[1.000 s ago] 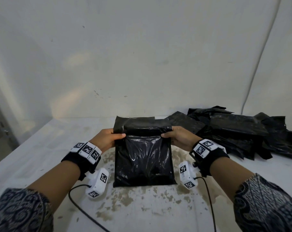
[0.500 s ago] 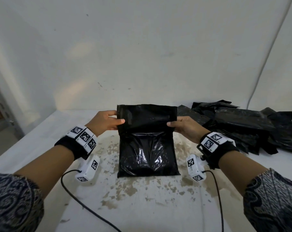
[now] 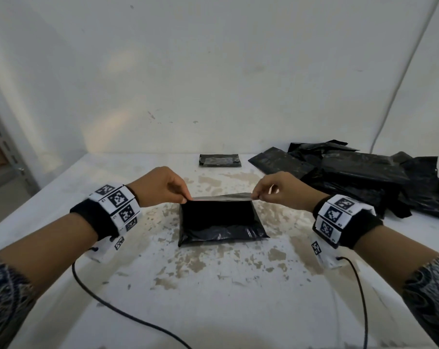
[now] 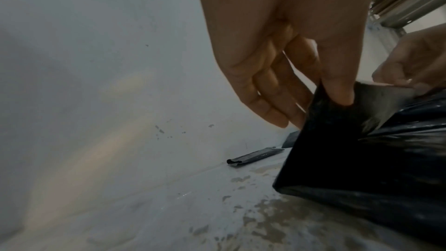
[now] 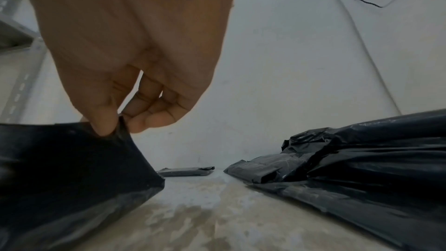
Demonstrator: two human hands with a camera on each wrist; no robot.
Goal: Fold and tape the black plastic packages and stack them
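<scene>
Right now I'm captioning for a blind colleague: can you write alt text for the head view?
Both hands, left hand and right hand, pinch the top flap of a black plastic package on a stained white table. A small folded black packet lies beyond, a heap of black bags to the right.

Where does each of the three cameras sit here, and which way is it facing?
Head: worn on the head, looking forward and down at the white table; shows both forearms, the left hand and the right hand pinching the black package.
Left wrist: looks along the left hand's fingers toward the wall; the right hand shows at the far corner.
Right wrist: looks along the right hand toward the pile of black bags.
All three share the held package and the folded package by the wall.
</scene>
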